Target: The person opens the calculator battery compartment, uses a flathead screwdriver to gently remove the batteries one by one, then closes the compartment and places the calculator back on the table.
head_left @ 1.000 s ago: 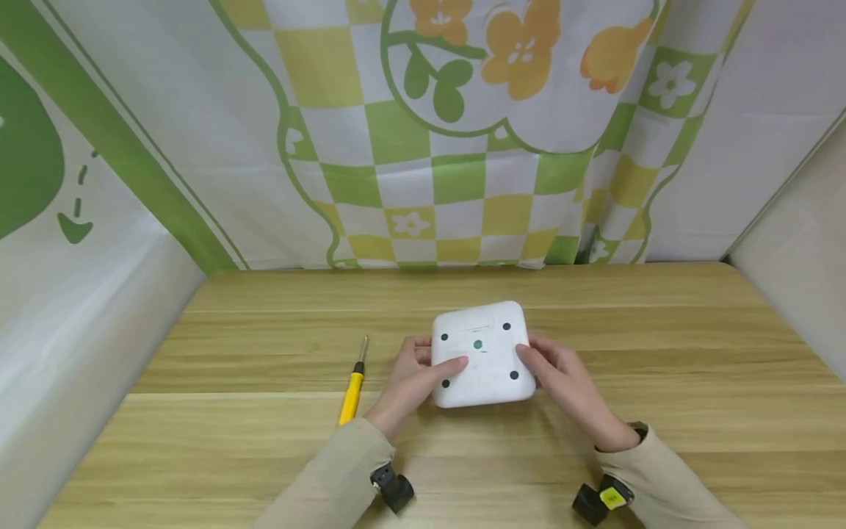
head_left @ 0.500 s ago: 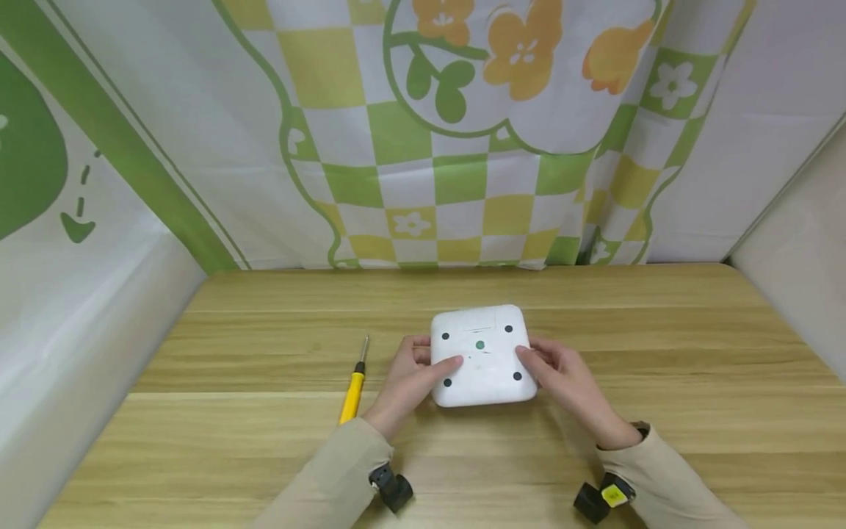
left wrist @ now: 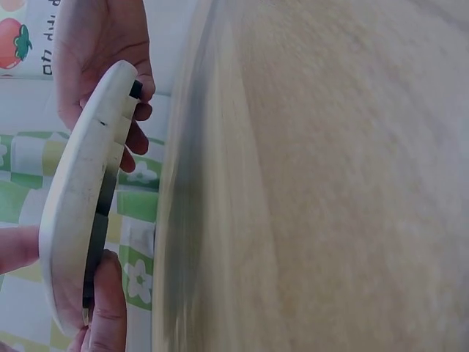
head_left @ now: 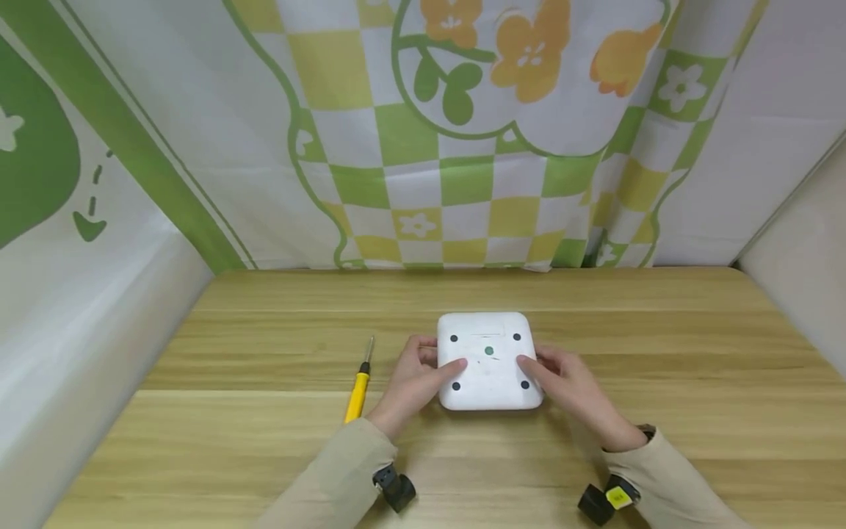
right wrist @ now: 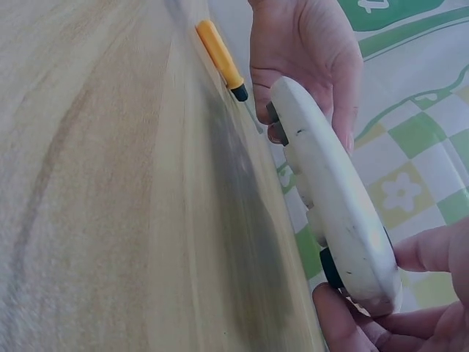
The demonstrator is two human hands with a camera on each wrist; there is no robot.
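Note:
A white square calculator (head_left: 490, 375) with rounded corners is held above the table, its back turned up. That back has several dark round feet and a green dot. My left hand (head_left: 413, 386) grips its left side, thumb on the back and fingers underneath. On the opposite side my right hand (head_left: 578, 389) holds it the same way. In the left wrist view, the calculator (left wrist: 77, 205) appears edge-on, with dark and light raised keys on its underside. The right wrist view shows the calculator (right wrist: 333, 191) between both hands too; its key face is mostly hidden.
A yellow-handled screwdriver (head_left: 356, 393) lies on the wooden table (head_left: 661, 353) left of my left hand, its tip pointing away; the sleeve reaches its handle end. A checked, flowered curtain (head_left: 463, 176) hangs along the table's back edge.
The calculator has turned from slightly tilted to nearly square-on, and its far edge has lowered a little. Both hands keep their grip. The head view has shifted slightly.

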